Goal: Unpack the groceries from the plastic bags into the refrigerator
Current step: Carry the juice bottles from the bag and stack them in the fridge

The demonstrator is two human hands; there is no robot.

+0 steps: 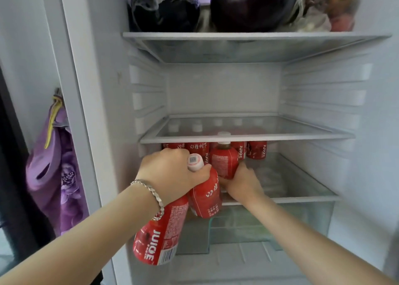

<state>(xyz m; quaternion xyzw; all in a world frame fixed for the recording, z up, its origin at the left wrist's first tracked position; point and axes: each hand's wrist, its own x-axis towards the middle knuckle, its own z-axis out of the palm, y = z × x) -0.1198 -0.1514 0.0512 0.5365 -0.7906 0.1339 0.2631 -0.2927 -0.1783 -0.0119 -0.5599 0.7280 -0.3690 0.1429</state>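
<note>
From the head camera, the right grip [241, 181] is clamped round the bottom of a standing bottle [224, 159] of red juice. The bottle is on the low shelf [291, 199] of the fridge. The left grip [172, 170] is clamped on two juice bottles [159, 235] by their necks. One hangs down under the wrist. The other leans over and touches the right grip.

I think the job now is to stand this bottle in with the others. A row of bottles [257, 149] is just behind the right grip, close to the bottle it holds. It would be good to slide the bottle back slowly and keep it straight up, so it does not knock the row over. The bottle tops come close under the glass shelf [259, 138] above the grips, so it is better to push than to lift. There is room on the shelf to the right of the right grip for more bottles.

The left grip has a lot to hold. The two bottles could slip or bump the shelf edge, so it is best to keep them out in front until the right grip is free.

Below the grips is a see-through drawer [237, 224]. High above them, on the top shelf [237, 35], sit two dark purple eggplants [252, 4] and some wrapped food. To the left of the left grip, outside the fridge, hangs a purple cloth [54, 166]. No plastic bags can be seen here.
</note>
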